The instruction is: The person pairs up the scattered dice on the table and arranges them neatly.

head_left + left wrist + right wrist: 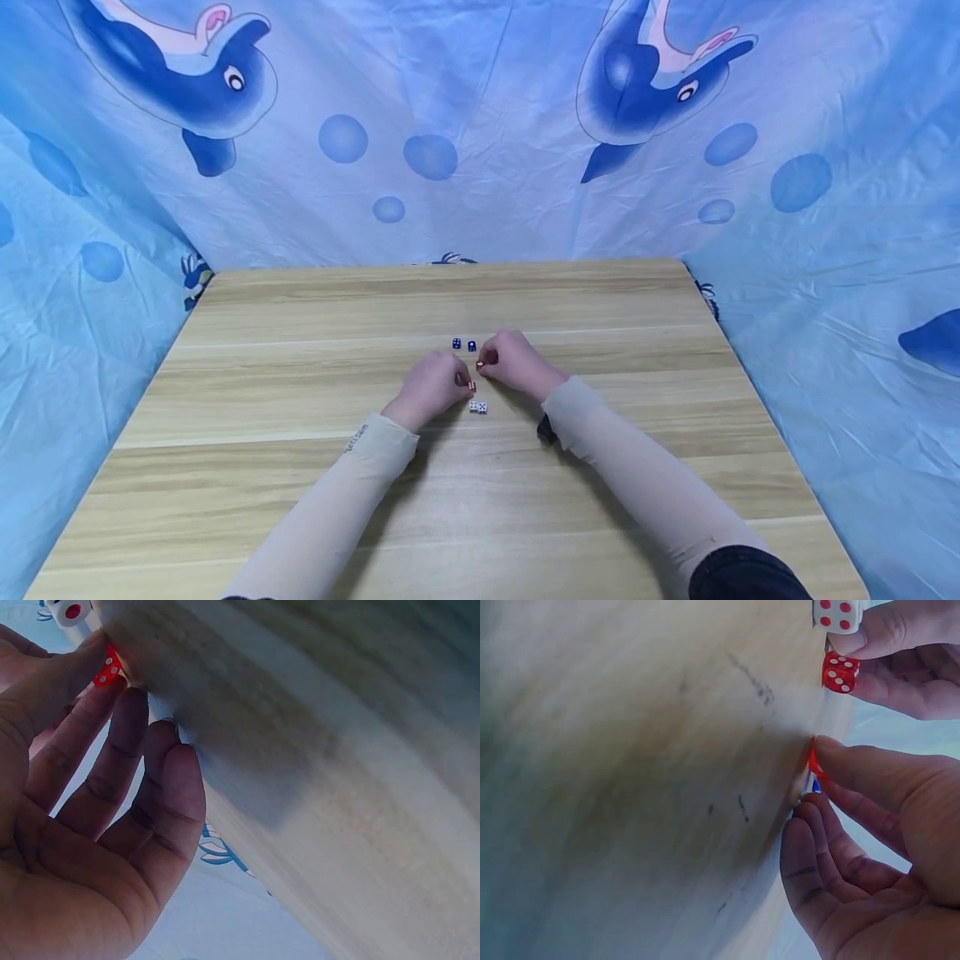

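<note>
Near the middle of the wooden table, my left hand (433, 385) pinches a red die (472, 387) with white pips between thumb and finger. A second red die (480, 365) is pinched by my right hand (517, 363), slightly farther back. In the right wrist view that die (814, 759) is mostly covered by the thumb. Just in front of the left fingertips, two white dice (477, 407) sit side by side. Beyond the hands are two blue dice, one on the left (456, 343) and one on the right (472, 346), a small gap apart.
The wooden table (247, 375) has light grain, and its far edge meets a blue cloth backdrop (487, 217) printed with dolphins and bubbles. The same cloth hangs along both sides. A small black object (546, 430) shows beneath the right wrist.
</note>
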The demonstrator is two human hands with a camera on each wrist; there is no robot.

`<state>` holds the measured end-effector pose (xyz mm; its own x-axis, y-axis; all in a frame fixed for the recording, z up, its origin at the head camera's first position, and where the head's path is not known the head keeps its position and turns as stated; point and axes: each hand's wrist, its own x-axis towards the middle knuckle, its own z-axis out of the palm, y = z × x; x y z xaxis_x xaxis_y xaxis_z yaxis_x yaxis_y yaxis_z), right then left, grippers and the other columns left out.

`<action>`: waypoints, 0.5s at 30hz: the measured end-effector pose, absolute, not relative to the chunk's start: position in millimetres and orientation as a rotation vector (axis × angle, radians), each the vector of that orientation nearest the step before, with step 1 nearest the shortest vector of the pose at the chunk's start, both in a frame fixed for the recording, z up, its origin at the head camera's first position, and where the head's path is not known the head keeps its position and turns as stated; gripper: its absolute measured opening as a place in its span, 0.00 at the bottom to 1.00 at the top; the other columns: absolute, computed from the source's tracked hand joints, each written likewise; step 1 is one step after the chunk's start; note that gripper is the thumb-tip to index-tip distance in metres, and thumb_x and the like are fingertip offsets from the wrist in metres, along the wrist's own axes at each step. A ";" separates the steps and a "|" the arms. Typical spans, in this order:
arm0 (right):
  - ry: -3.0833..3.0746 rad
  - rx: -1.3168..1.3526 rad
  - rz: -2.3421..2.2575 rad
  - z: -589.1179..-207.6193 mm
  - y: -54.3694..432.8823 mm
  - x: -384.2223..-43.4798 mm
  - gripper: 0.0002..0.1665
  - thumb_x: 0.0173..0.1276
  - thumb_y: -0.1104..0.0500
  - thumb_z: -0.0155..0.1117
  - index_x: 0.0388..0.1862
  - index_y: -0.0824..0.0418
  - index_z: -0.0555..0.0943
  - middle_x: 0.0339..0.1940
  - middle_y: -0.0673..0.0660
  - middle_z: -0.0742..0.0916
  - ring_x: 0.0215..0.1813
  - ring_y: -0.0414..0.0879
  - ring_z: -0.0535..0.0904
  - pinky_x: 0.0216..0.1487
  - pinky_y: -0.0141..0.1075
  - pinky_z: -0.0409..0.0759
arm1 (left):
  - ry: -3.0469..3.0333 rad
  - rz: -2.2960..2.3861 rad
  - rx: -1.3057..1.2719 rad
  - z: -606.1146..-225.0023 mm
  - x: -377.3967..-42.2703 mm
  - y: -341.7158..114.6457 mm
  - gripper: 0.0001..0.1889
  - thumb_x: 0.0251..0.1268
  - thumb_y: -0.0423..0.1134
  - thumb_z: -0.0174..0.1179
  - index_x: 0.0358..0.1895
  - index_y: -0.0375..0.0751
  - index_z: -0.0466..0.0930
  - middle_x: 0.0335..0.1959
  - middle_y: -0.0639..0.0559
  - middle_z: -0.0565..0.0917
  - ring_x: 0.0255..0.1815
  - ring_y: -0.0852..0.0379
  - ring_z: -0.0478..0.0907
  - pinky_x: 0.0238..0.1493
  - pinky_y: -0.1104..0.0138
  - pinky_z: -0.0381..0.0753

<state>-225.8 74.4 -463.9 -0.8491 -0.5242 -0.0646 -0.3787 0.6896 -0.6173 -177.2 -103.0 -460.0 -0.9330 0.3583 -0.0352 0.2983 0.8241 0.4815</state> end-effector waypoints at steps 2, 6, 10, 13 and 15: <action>2.658 -0.739 -0.880 -463.3 75.8 -223.9 0.03 0.63 0.65 0.76 0.32 0.58 0.88 0.27 0.45 0.85 0.34 0.40 0.81 0.42 0.34 0.80 | 2.881 0.732 0.521 -459.6 -176.8 -103.0 0.06 0.54 0.36 0.76 0.28 0.49 0.88 0.28 0.60 0.85 0.32 0.60 0.80 0.35 0.62 0.80; 2.631 -0.766 -0.874 -463.0 79.0 -220.0 0.03 0.63 0.64 0.75 0.33 0.57 0.89 0.27 0.44 0.86 0.33 0.38 0.81 0.43 0.33 0.80 | 2.884 0.731 0.517 -459.1 -176.0 -103.0 0.06 0.53 0.35 0.76 0.28 0.49 0.88 0.29 0.59 0.85 0.33 0.59 0.81 0.35 0.62 0.80; 2.609 -0.757 -0.889 -462.7 82.4 -215.4 0.03 0.63 0.65 0.76 0.34 0.58 0.89 0.28 0.45 0.87 0.33 0.38 0.81 0.43 0.33 0.80 | 2.883 0.725 0.514 -458.7 -176.2 -102.2 0.05 0.53 0.35 0.76 0.28 0.48 0.89 0.29 0.59 0.85 0.33 0.59 0.81 0.36 0.62 0.80; 2.593 -0.750 -0.897 -461.8 84.2 -211.2 0.04 0.62 0.64 0.76 0.34 0.57 0.89 0.28 0.45 0.87 0.33 0.38 0.82 0.42 0.34 0.81 | 2.881 0.721 0.507 -457.5 -176.5 -102.0 0.05 0.54 0.36 0.76 0.28 0.48 0.88 0.29 0.58 0.85 0.33 0.59 0.80 0.36 0.62 0.80; 2.578 -0.745 -0.900 -461.8 84.6 -208.3 0.04 0.62 0.64 0.77 0.34 0.57 0.89 0.28 0.45 0.87 0.33 0.38 0.82 0.42 0.34 0.81 | 2.880 0.717 0.506 -456.3 -176.2 -102.3 0.05 0.54 0.36 0.76 0.28 0.47 0.88 0.29 0.58 0.85 0.33 0.58 0.80 0.35 0.62 0.80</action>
<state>-208.3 84.6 -461.8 -0.8165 -0.5656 -0.1158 -0.3706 0.6673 -0.6461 -176.2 -102.3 -456.3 -0.9352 0.3513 -0.0453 0.2891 0.8308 0.4755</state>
